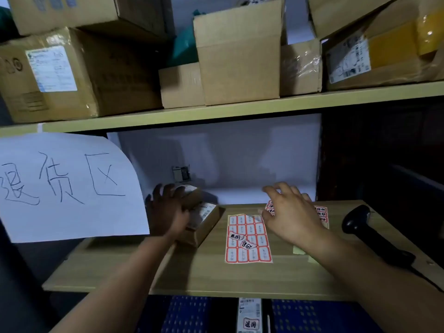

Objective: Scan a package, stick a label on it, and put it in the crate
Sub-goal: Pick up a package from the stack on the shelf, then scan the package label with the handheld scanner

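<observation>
A small brown cardboard package [204, 218] with a white shipping label lies on the wooden shelf board [192, 272]. My left hand [168, 210] lies on its left side, fingers wrapped over the top. A sheet of red-bordered labels [248, 237] lies flat in the middle of the board. My right hand [290, 212] hovers with fingers spread over a second label sheet [320, 212], mostly hiding it. A black handheld scanner [360, 224] lies at the right. Below the board, a blue crate [319, 316] holds a labelled package [249, 316].
Large cardboard boxes [237, 56] crowd the upper shelf. A white paper sign [69, 186] with handwritten characters hangs at the left, in front of the shelf's left part. A dark post borders the shelf on the right. The scanner's cable runs off to the lower right.
</observation>
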Demonstrator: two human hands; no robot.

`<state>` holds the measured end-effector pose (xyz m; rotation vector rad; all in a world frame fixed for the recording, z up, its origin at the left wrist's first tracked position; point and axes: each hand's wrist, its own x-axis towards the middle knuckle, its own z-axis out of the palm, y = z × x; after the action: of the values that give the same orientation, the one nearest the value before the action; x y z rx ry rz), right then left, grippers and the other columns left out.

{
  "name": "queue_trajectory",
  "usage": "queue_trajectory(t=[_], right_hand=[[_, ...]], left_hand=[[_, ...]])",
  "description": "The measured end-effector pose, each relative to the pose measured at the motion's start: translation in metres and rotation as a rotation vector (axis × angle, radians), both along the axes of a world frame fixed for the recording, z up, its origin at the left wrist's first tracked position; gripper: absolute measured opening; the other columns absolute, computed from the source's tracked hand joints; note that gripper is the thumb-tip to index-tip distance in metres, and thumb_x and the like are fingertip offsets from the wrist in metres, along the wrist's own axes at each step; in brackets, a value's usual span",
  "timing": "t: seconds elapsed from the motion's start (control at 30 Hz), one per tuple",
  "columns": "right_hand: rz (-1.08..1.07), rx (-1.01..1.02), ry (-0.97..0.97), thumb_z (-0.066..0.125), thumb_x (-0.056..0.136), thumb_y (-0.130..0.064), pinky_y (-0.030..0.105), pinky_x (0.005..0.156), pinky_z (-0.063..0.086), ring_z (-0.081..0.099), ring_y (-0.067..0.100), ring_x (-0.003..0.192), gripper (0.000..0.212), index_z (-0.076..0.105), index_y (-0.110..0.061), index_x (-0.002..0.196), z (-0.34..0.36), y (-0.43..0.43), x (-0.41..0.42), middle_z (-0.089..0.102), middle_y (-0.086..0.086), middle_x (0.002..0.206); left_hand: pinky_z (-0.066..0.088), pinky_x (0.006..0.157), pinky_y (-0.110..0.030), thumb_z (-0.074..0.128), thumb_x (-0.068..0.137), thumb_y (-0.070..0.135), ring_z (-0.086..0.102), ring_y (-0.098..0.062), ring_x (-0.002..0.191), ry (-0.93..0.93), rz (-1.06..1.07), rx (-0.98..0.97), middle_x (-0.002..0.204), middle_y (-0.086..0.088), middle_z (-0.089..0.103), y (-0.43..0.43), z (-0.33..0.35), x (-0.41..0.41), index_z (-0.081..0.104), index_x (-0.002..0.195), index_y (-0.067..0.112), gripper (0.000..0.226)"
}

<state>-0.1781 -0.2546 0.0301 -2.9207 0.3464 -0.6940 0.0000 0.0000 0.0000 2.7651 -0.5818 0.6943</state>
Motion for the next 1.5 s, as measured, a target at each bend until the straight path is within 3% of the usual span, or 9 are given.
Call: queue_trajectory(t=[0.13, 0.3, 0.47, 0.53, 0.67, 0.77, 1.13, 1.33, 1.5], right_hand=[[0.007, 0.013, 0.032, 0.056, 0.093, -0.045, 0.048, 0.109, 0.038, 0.045, 0.028, 0.138, 0.061, 0.042, -0.028, 0.149, -0.004, -0.005, 0.001, 0.045, 0.004, 0.154], [0.02, 0.043, 0.026, 0.055, 0.094, -0.041, 0.048, 0.111, 0.037, 0.046, 0.027, 0.137, 0.057, 0.043, -0.026, 0.149, -0.005, -0.01, -0.004, 0.044, 0.004, 0.154], [0.022, 0.04, 0.025, 0.055, 0.094, -0.039, 0.048, 0.109, 0.037, 0.046, 0.029, 0.136, 0.057, 0.044, -0.026, 0.148, -0.008, -0.021, -0.011, 0.044, 0.005, 0.153], [0.006, 0.04, 0.012, 0.056, 0.093, -0.039, 0.046, 0.108, 0.038, 0.047, 0.029, 0.135, 0.056, 0.045, -0.026, 0.147, -0.012, -0.029, -0.016, 0.045, 0.004, 0.151], [-0.071, 0.067, 0.009, 0.057, 0.089, -0.038, 0.047, 0.106, 0.04, 0.049, 0.029, 0.132, 0.056, 0.048, -0.027, 0.143, -0.024, -0.051, -0.032, 0.049, 0.002, 0.145], [-0.162, 0.088, 0.027, 0.057, 0.089, -0.038, 0.049, 0.102, 0.042, 0.053, 0.031, 0.126, 0.052, 0.051, -0.026, 0.139, -0.036, -0.074, -0.045, 0.053, 0.004, 0.137], [-0.6, 0.186, 0.175, 0.057, 0.087, -0.041, 0.046, 0.097, 0.041, 0.05, 0.035, 0.124, 0.058, 0.047, -0.014, 0.136, -0.076, -0.145, -0.088, 0.054, 0.016, 0.135], [-0.459, 0.324, 0.037, 0.063, 0.09, -0.025, 0.035, 0.064, 0.051, 0.057, 0.018, 0.071, 0.03, 0.061, -0.012, 0.116, -0.07, -0.147, -0.097, 0.067, 0.004, 0.089], [-0.147, 1.106, -0.36, 0.061, 0.099, -0.035, 0.049, 0.068, 0.056, 0.062, 0.023, 0.068, 0.024, 0.06, -0.014, 0.11, -0.03, -0.093, -0.108, 0.065, 0.003, 0.078]], left_hand=[[0.036, 0.111, -0.061, 0.071, 0.082, 0.031, 0.038, -0.042, 0.148, 0.09, -0.046, 0.103, 0.157, -0.004, 0.048, 0.011, 0.001, 0.011, 0.046, 0.15, 0.043, 0.073], [0.043, 0.104, -0.059, 0.068, 0.069, 0.068, 0.048, -0.042, 0.139, 0.076, -0.247, 0.342, 0.158, -0.003, 0.049, 0.032, -0.006, 0.05, -0.008, 0.148, 0.075, 0.11], [0.045, 0.09, -0.061, 0.044, 0.065, 0.089, 0.055, -0.046, 0.124, -0.03, -0.231, 0.497, 0.14, -0.011, 0.065, 0.03, -0.005, 0.044, 0.051, 0.148, 0.039, 0.097], [0.043, 0.095, -0.063, 0.047, 0.072, 0.073, 0.054, -0.043, 0.126, -0.017, -0.257, 0.309, 0.133, -0.014, 0.069, 0.024, -0.01, 0.037, 0.069, 0.132, 0.023, 0.081], [0.046, 0.108, -0.056, 0.062, 0.086, 0.045, 0.052, -0.04, 0.128, -0.148, -0.366, -0.267, 0.135, -0.012, 0.061, -0.019, -0.013, -0.021, 0.067, 0.13, 0.034, 0.046], [0.04, 0.116, -0.048, 0.064, 0.092, 0.04, 0.048, -0.037, 0.136, -0.303, -0.555, -0.218, 0.142, -0.01, 0.063, -0.061, -0.018, -0.075, 0.066, 0.138, 0.013, 0.053], [0.047, 0.113, -0.051, 0.075, 0.096, 0.042, 0.054, -0.028, 0.138, -0.504, -0.791, -0.137, 0.143, -0.008, 0.067, -0.174, -0.076, -0.147, 0.064, 0.14, 0.013, 0.054], [0.049, 0.111, -0.051, 0.078, 0.095, 0.041, 0.052, -0.026, 0.14, -0.584, -0.739, -0.155, 0.144, -0.007, 0.066, -0.172, -0.08, -0.128, 0.065, 0.14, 0.015, 0.054], [0.052, 0.11, -0.05, 0.075, 0.097, 0.039, 0.055, -0.027, 0.139, -0.628, -0.651, -0.209, 0.144, -0.007, 0.067, -0.157, -0.077, -0.111, 0.066, 0.14, 0.016, 0.05]])
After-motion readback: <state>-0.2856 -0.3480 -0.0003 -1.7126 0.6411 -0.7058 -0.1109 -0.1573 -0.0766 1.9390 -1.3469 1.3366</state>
